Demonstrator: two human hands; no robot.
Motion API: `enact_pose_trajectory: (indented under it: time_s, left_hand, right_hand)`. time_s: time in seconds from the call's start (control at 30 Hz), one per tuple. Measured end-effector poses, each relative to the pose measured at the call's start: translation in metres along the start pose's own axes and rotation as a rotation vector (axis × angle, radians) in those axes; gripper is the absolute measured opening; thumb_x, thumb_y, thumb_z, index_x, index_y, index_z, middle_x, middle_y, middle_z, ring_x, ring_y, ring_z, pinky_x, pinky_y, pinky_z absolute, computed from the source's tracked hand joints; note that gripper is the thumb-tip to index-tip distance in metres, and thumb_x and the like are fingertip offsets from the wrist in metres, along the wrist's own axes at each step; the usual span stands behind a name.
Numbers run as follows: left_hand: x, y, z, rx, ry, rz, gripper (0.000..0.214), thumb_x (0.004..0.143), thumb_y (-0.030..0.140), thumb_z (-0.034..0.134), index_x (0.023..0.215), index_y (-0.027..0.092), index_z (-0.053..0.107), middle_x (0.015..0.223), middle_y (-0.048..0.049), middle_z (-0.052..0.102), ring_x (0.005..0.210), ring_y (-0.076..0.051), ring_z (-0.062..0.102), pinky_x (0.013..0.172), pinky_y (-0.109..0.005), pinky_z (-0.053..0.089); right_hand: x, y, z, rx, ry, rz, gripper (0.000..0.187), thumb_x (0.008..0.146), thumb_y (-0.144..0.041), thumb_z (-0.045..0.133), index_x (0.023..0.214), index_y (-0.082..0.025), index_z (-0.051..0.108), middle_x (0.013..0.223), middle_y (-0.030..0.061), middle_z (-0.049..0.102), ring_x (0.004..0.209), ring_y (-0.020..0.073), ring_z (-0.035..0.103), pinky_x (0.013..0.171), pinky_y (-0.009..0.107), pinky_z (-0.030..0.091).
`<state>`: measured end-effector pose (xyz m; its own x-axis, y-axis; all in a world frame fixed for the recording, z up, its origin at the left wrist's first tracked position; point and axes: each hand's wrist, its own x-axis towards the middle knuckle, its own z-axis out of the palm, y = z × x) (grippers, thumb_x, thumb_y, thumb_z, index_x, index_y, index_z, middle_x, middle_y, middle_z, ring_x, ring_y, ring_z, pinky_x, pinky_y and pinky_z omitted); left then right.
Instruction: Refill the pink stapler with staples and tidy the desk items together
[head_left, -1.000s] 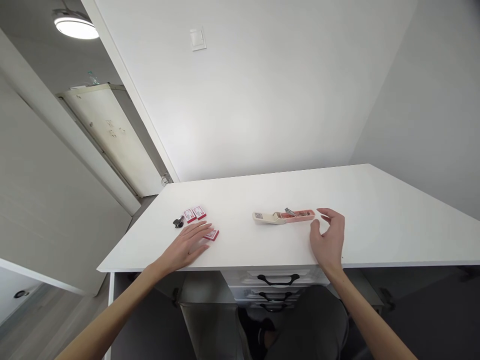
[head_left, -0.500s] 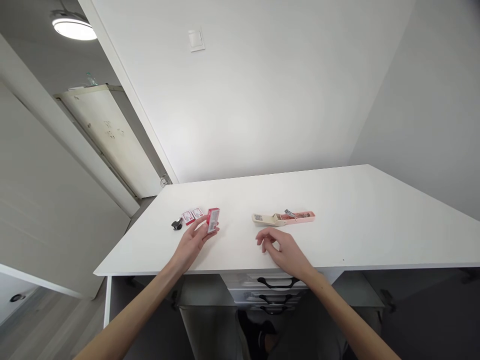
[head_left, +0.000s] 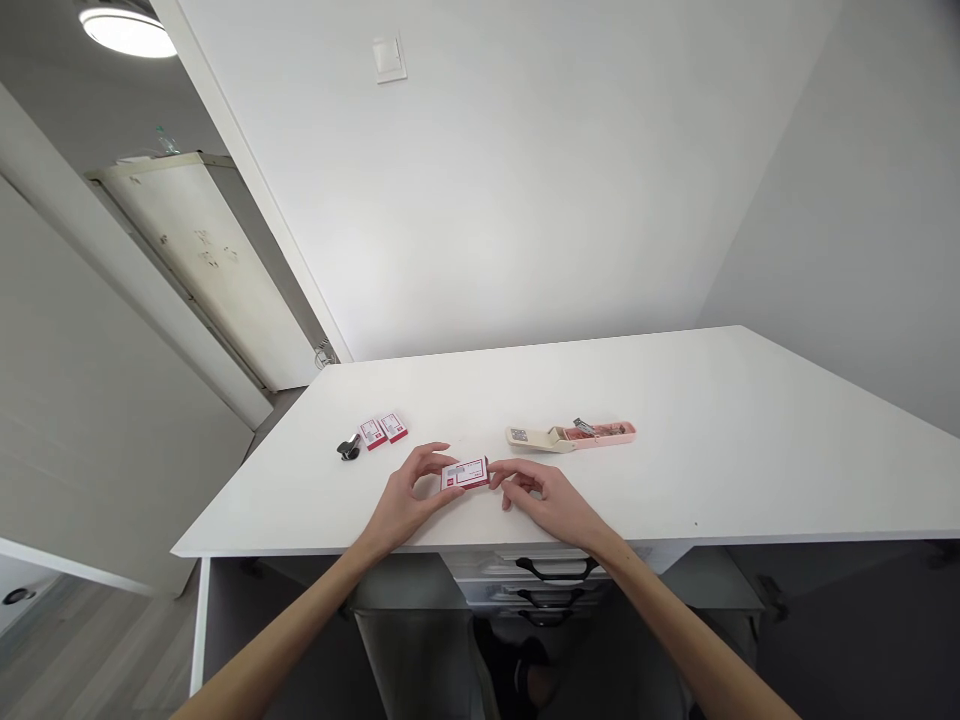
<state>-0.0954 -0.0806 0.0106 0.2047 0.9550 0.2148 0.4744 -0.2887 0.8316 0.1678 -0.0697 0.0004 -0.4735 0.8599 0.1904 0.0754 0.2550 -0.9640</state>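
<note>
- Left hand (head_left: 407,500) grips the red-and-white box (head_left: 466,473), lower centre — best held steady, unsquashed.
- Right hand (head_left: 549,497), loosely curled, is at its end — pinching, I cannot tell.

Over the white tabletop (head_left: 675,390), the left hand (head_left: 403,502) holds a red-and-white box (head_left: 466,473); the right hand (head_left: 559,502) is at its right end. Behind this box to the left lie a second box (head_left: 373,434), a third box (head_left: 394,427) and a black clip (head_left: 349,448); behind it to the right, an open pink-and-cream case (head_left: 564,443).

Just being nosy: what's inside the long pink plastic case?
A silvery metal piece juts from the pink case; small, indistinct bits lie inside. What's beneath them is covered.
</note>
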Motion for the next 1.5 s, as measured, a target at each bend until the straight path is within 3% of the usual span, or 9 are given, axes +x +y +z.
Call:
enact_pose_trajectory:
  time_s: [0.2,0.33,0.5,0.57,0.77,0.9,1.13,1.37,1.5]
  left_hand:
    - [0.0,0.008,0.002,0.082,-0.011,0.02,0.059,0.086,0.047,0.08,0.135,0.028,0.054,0.122,-0.0061,0.076,0.122,-0.025,0.07,0.114,-0.048,0.051]
    - [0.001,0.007,0.004,0.115,-0.012,0.032,0.06,0.084,0.049,0.081,0.134,0.027,0.056,0.125,-0.0073,0.075,0.124,-0.027,0.069,0.113,-0.049,0.052]
    - [0.003,0.002,0.004,0.163,-0.014,0.014,0.045,0.094,0.046,0.069,0.134,0.028,0.058,0.132,-0.0066,0.071,0.121,-0.025,0.068,0.108,-0.044,0.054]
    - [0.003,0.001,0.003,0.188,-0.012,-0.007,0.041,0.098,0.046,0.062,0.135,0.027,0.059,0.126,-0.0062,0.073,0.116,-0.024,0.069,0.105,-0.044,0.055]
    - [0.003,0.002,0.003,0.27,-0.045,-0.001,0.04,0.099,0.045,0.059,0.135,0.029,0.062,0.118,-0.005,0.074,0.11,-0.024,0.068,0.102,-0.04,0.054]
    - [0.002,0.005,0.004,0.305,-0.052,-0.001,0.042,0.096,0.044,0.064,0.135,0.03,0.062,0.117,-0.0039,0.073,0.107,-0.023,0.068,0.098,-0.037,0.053]
    - [0.002,0.01,0.005,0.273,-0.041,0.005,0.036,0.102,0.042,0.05,0.132,0.027,0.064,0.107,-0.0043,0.073,0.095,-0.021,0.066,0.09,-0.034,0.053]
    - [0.002,0.009,0.005,0.283,-0.041,-0.001,0.04,0.104,0.04,0.045,0.136,0.026,0.064,0.089,-0.0017,0.069,0.073,-0.018,0.059,0.072,-0.03,0.049]
    - [0.002,0.009,0.005,0.267,-0.045,0.004,0.036,0.103,0.037,0.047,0.134,0.026,0.064,0.102,-0.0034,0.072,0.088,-0.019,0.063,0.084,-0.032,0.051]
  right_hand:
    - [0.003,-0.004,0.004,-0.046,-0.005,0.069,0.035,0.099,-0.048,0.06,0.116,-0.023,0.077,0.084,0.003,0.078,0.081,0.0209,0.072,0.077,0.033,0.055]
    - [0.006,0.003,0.009,-0.032,0.101,0.119,0.033,0.094,-0.052,0.067,0.103,-0.022,0.078,0.073,0.0019,0.076,0.073,0.0202,0.071,0.07,0.031,0.054]
    - [0.004,0.013,0.011,0.081,0.244,0.139,0.035,0.092,-0.054,0.069,0.104,-0.022,0.075,0.066,0.0021,0.072,0.062,0.0193,0.066,0.059,0.031,0.055]
    - [0.002,0.015,0.012,0.085,0.282,0.105,0.033,0.092,-0.054,0.07,0.102,-0.023,0.074,0.071,0.0034,0.073,0.063,0.0197,0.067,0.055,0.031,0.056]
    - [-0.002,0.015,0.016,-0.021,0.327,-0.035,0.027,0.098,-0.049,0.062,0.091,-0.024,0.07,0.127,0.0094,0.071,0.07,0.0177,0.069,0.046,0.031,0.056]
    - [-0.005,0.015,0.018,-0.113,0.344,-0.097,0.024,0.102,-0.042,0.056,0.092,-0.025,0.07,0.125,0.0083,0.072,0.072,0.0169,0.066,0.046,0.03,0.055]
    - [-0.006,0.016,0.019,-0.131,0.341,-0.111,0.026,0.102,-0.043,0.055,0.092,-0.025,0.07,0.124,0.0084,0.072,0.07,0.017,0.065,0.045,0.031,0.055]
    - [-0.005,0.015,0.018,-0.11,0.344,-0.101,0.026,0.102,-0.045,0.056,0.092,-0.024,0.069,0.123,0.0097,0.071,0.07,0.0178,0.066,0.046,0.032,0.055]
    - [-0.004,0.014,0.018,-0.117,0.312,-0.112,0.025,0.103,-0.043,0.056,0.092,-0.024,0.068,0.123,0.0092,0.071,0.068,0.0165,0.066,0.048,0.031,0.055]
